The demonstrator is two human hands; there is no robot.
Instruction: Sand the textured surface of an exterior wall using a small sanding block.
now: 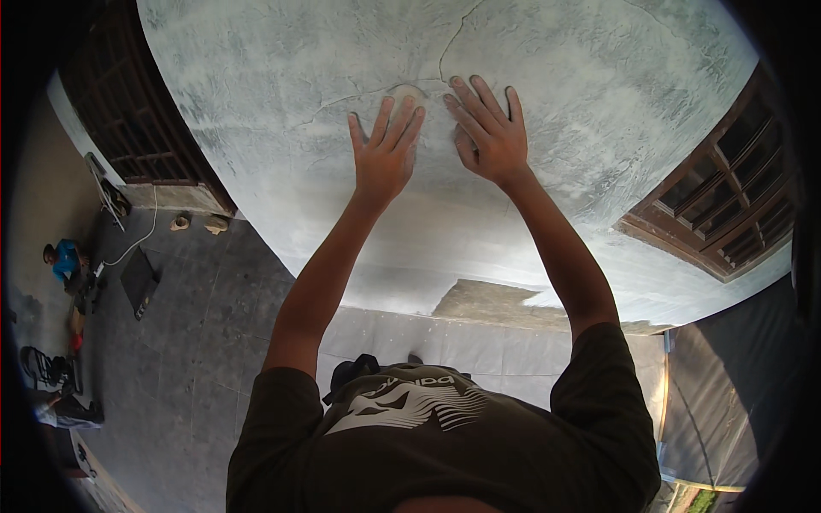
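Observation:
Both arms reach up to a grey-white plastered wall [282,179] in front of me. My left hand [385,158] lies against it with fingers stretched and apart. A pale rounded spot [410,91] shows just above its fingertips; whether it is a loose piece or part of the plaster I cannot tell. To the right, my right hand [496,141] also rests on the wall, fingers spread and thumb tucked lower. Fine dust greys the fingertips. A thin crack [451,43] runs upward from between the hands. Nothing shows in either hand, though the palms are hidden.
Brown-framed windows stand at right [727,188] and left [128,94]. A bare grey-brown patch [496,303] marks the wall's foot. On the dark floor covering [214,342] lie a flat dark panel [138,282] and a white cable [141,239]. A person in blue [66,259] sits far left.

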